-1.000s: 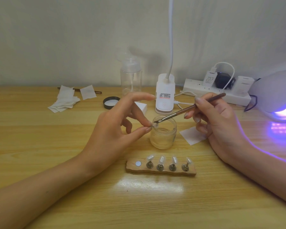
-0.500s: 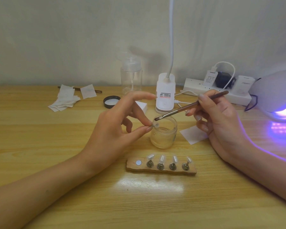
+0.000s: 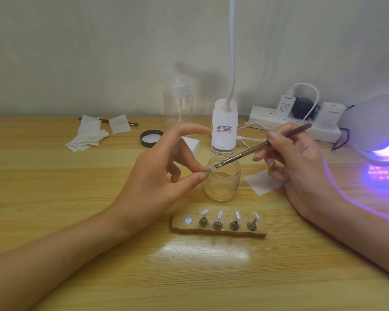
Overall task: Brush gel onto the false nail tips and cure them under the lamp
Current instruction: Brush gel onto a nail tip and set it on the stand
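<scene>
My left hand (image 3: 160, 173) pinches a small clear nail tip (image 3: 211, 169) between thumb and a finger, just left of the open glass gel jar (image 3: 222, 184). My right hand (image 3: 296, 162) holds a thin brown brush (image 3: 263, 145) like a pen, and its bristles touch the pinched tip above the jar's rim. In front of the jar lies a wooden holder (image 3: 219, 226) with several nail tips on metal stands and one bare magnet spot at its left end. The curing lamp (image 3: 377, 129) glows purple at the far right.
A clip lamp base (image 3: 224, 129) and a clear pump bottle (image 3: 178, 102) stand behind the jar. The black jar lid (image 3: 151, 138), white wipes (image 3: 89, 135), a white pad (image 3: 262, 181) and a power strip (image 3: 294, 122) with cables lie around.
The brush tip lifted to the jar's rim half a second ago and has come back down onto the pinched nail tip. My left hand has hardly moved.
</scene>
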`<state>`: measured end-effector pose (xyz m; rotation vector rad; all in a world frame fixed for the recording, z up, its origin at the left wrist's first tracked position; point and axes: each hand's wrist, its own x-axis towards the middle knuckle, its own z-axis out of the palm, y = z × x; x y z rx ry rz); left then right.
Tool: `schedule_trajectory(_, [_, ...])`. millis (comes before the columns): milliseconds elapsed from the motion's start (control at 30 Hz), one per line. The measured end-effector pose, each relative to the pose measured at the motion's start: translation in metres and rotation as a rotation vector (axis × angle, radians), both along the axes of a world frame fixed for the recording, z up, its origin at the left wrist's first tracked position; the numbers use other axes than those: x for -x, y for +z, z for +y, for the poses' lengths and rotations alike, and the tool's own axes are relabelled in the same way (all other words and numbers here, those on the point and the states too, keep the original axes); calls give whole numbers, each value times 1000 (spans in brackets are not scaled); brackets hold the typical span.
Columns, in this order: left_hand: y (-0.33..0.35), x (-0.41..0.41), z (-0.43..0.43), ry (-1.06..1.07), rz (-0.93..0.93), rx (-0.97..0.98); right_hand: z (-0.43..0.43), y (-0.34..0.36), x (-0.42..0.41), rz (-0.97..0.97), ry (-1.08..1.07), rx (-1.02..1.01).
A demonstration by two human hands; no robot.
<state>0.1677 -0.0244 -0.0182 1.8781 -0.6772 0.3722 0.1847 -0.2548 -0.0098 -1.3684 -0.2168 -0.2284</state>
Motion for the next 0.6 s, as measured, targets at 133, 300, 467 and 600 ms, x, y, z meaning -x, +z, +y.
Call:
schedule_trajectory(133, [-1, 0, 0, -12, 55, 20, -1, 0, 0, -47, 30, -33])
schedule_trajectory(300, [-1, 0, 0, -34, 103, 48, -2, -2, 0, -16, 3, 11])
schedule_trajectory(467, [-1, -1, 0, -44, 113, 55, -3, 0, 1, -63, 39, -40])
schedule_trajectory(600, [-1, -1, 0, -55, 123, 67, -2, -1, 2, -39, 25, 15])
